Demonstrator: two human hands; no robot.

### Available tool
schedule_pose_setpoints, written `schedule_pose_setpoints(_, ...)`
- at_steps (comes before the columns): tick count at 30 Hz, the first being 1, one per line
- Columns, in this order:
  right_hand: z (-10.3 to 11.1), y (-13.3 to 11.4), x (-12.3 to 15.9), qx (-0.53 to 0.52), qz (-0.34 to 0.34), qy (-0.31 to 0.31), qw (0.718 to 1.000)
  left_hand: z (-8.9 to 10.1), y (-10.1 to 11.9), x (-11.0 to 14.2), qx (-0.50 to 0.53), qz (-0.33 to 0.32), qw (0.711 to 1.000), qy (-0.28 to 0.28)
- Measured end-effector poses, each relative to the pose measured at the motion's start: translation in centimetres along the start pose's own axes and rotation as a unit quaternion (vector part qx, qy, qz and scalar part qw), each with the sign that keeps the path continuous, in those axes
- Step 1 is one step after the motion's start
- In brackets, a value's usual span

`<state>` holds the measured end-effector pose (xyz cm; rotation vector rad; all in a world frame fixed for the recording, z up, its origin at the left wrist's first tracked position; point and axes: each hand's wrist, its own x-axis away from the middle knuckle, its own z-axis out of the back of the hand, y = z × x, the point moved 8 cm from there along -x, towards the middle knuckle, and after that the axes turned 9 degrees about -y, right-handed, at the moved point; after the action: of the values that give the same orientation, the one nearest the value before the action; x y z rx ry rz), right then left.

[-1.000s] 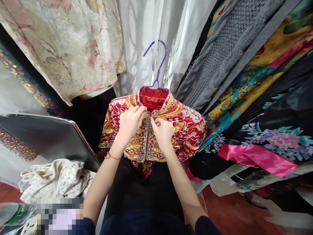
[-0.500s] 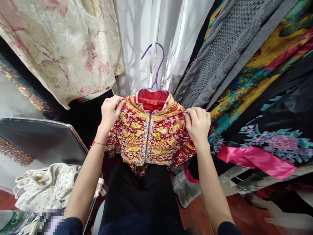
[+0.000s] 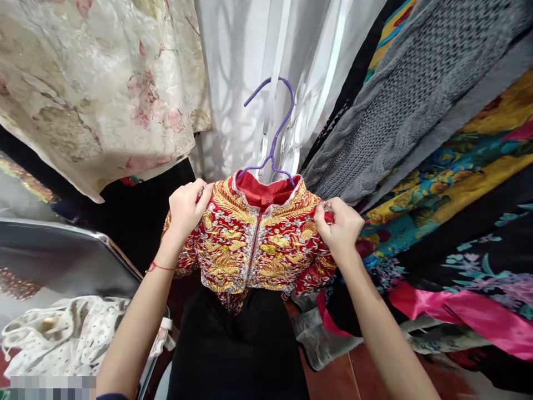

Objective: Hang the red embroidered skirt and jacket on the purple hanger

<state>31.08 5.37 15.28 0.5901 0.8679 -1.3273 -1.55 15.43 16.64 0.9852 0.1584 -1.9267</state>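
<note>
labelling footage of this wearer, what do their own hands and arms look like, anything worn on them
The left hand is ungloved, with a thin red cord bracelet knotted at its wrist. The right hand is ungloved too, its wrist unadorned. Both forearms are uncovered; a dark navy sleeve edge shows at the left arm only.

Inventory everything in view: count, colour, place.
jacket: 1, red, centre
hanger: 1, purple, in collar
curtain: 1, white, behind
floral garment: 1, cream, upper left
knit garment: 1, grey, upper right
patterned garment: 1, multicoloured, right
floral fabric: 1, black, right
satin: 1, pink, right
chair: 1, black, left
dotted cloth: 1, white, lower left
floor: 1, reddish, below
cord: 1, red, left wrist
lap clothing: 1, black, bottom
left hand, right hand: 2, bare, jacket shoulders
</note>
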Motion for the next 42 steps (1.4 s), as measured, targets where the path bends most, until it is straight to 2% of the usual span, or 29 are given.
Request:
schedule_pose_setpoints(4,0.0,-0.3,0.0,0.014,0.021,0.006,1.0,0.2,0.2,0.3,-0.017,-0.01,1.0,0.0)
schedule_pose_setpoints(10,-0.8,-0.7,0.2,0.029,0.009,-0.005,1.0,0.8,0.0,1.1,-0.027,-0.011,0.999,0.019)
schedule_pose_setpoints(17,-2.0,-1.0,0.0,0.04,-0.034,0.016,0.998,1.1,-0.8,1.3,-0.006,-0.007,0.999,0.037)
schedule_pose_setpoints(21,-2.9,-0.5,-0.5,0.029,-0.057,0.0,0.998,1.5,-0.6,1.6,-0.01,-0.011,0.999,0.046)
schedule_pose_setpoints(24,-3.1,0.0,-0.2,0.019,-0.078,0.016,0.997,1.6,-0.4,1.9,-0.019,-0.013,0.999,0.049)
schedule_pose_setpoints(30,-1.9,-0.1,1.2,-0.018,-0.11,0.022,0.994,1.4,-0.1,2.1,-0.012,0.0,0.998,0.055)
schedule_pose_setpoints(32,-0.8,-1.2,1.7,-0.037,-0.115,0.029,0.992,1.4,0.1,2.3,0.001,0.008,0.998,0.055)
schedule_pose_setpoints(34,0.7,-3.0,2.6,-0.042,-0.13,0.063,0.989,1.4,0.4,2.7,0.01,0.017,0.998,0.054)
schedule_pose_setpoints(37,2.2,-6.3,5.1,-0.072,-0.179,0.132,0.972,1.6,1.0,3.5,0.011,0.036,0.997,0.06)
schedule_pose_setpoints(39,0.7,-8.3,6.5,-0.196,-0.214,0.1,0.952,1.7,1.3,4.1,0.008,0.046,0.996,0.069)
schedule_pose_setpoints(40,-0.8,-9.3,7.1,-0.287,-0.236,0.057,0.927,1.8,1.5,4.3,0.007,0.049,0.996,0.074)
schedule_pose_setpoints(42,-3.9,-11.1,8.3,-0.454,-0.292,-0.007,0.842,1.8,1.7,4.6,0.006,0.05,0.995,0.083)
